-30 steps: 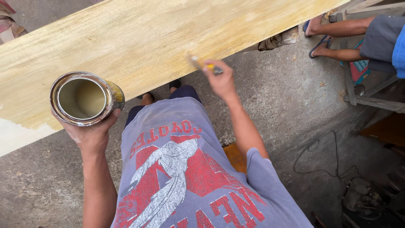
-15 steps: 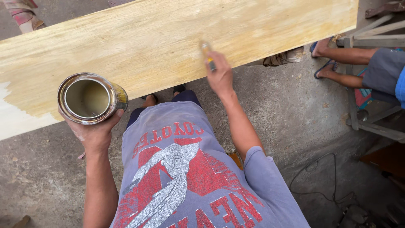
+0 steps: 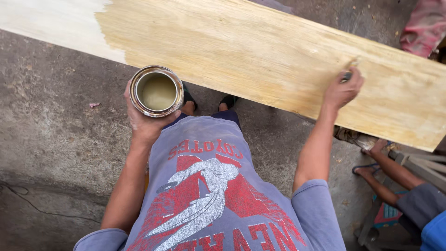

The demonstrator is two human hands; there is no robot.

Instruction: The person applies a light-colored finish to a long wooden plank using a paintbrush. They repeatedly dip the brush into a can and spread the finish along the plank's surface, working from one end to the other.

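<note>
A long wooden plank (image 3: 260, 51) crosses the top of the view, most of it coated yellow, its far left end still pale. My left hand (image 3: 144, 122) holds an open round metal can (image 3: 156, 91) of yellowish liquid from below, just in front of the plank's near edge. My right hand (image 3: 343, 89) reaches out over the plank's right part, closed on a paintbrush (image 3: 349, 69) whose bristles rest on the wood.
The ground is rough grey concrete (image 3: 55, 144). Another person's sandalled feet and legs (image 3: 385, 162) are at the lower right beside a wooden frame (image 3: 418, 162). A pink cloth (image 3: 425, 25) lies at the top right. A thin cable (image 3: 28, 204) lies at the lower left.
The view has swung left along the plank. My right hand with the brush has stretched farther out over the coated wood. The can stays in my left hand.
</note>
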